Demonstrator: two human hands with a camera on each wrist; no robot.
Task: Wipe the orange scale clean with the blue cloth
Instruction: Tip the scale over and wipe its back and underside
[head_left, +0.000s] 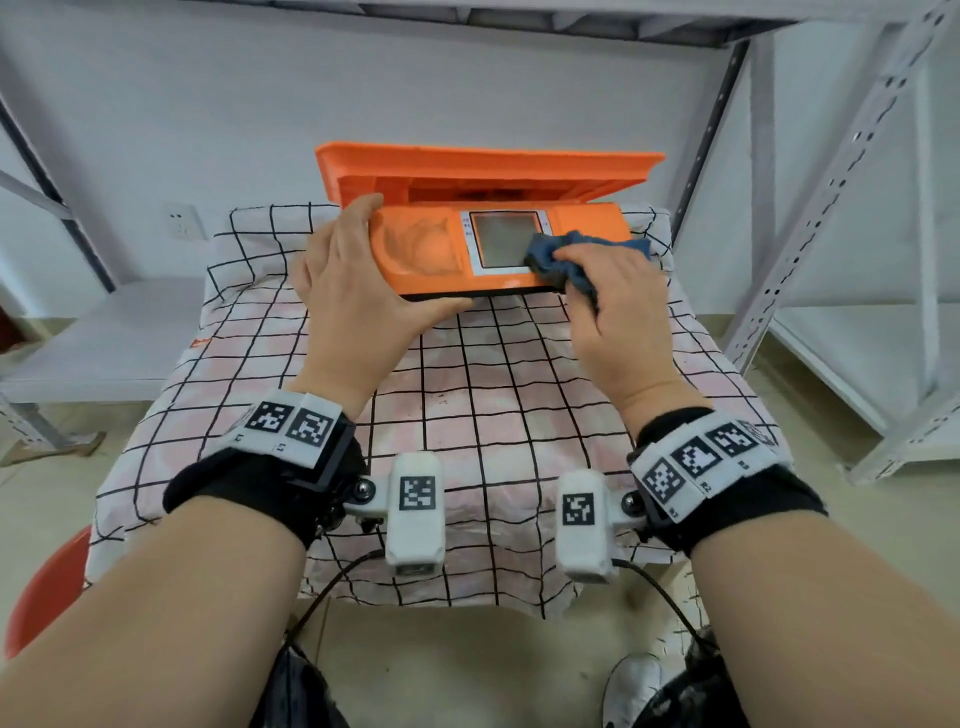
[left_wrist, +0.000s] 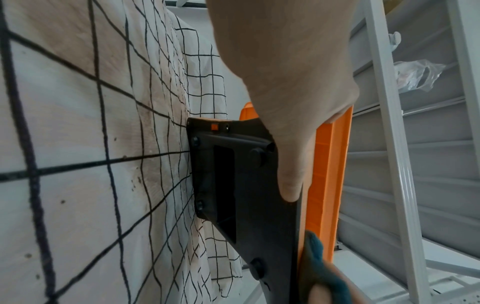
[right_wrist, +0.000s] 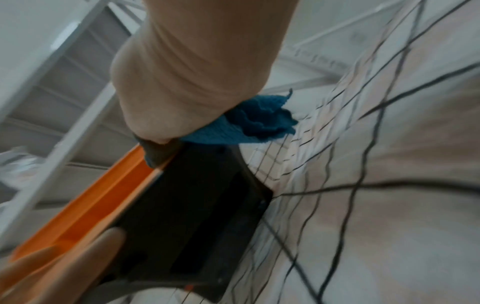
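The orange scale (head_left: 426, 249) sits tilted at the far side of the table, near edge lifted, lid up behind it and a grey screen in the middle. Its black underside (left_wrist: 233, 185) shows in both wrist views. My left hand (head_left: 353, 275) grips the scale's left end, thumb under the front edge and fingers over the top. My right hand (head_left: 608, 291) holds the bunched blue cloth (head_left: 561, 254) against the scale's right part, beside the screen. The blue cloth (right_wrist: 244, 125) sticks out past my palm in the right wrist view.
A checked tablecloth (head_left: 467, 415) covers the small table. Grey metal shelving (head_left: 831, 208) stands to the right and left. A red stool (head_left: 47, 587) is at the lower left, and a plastic bag (left_wrist: 415, 76) lies on a shelf.
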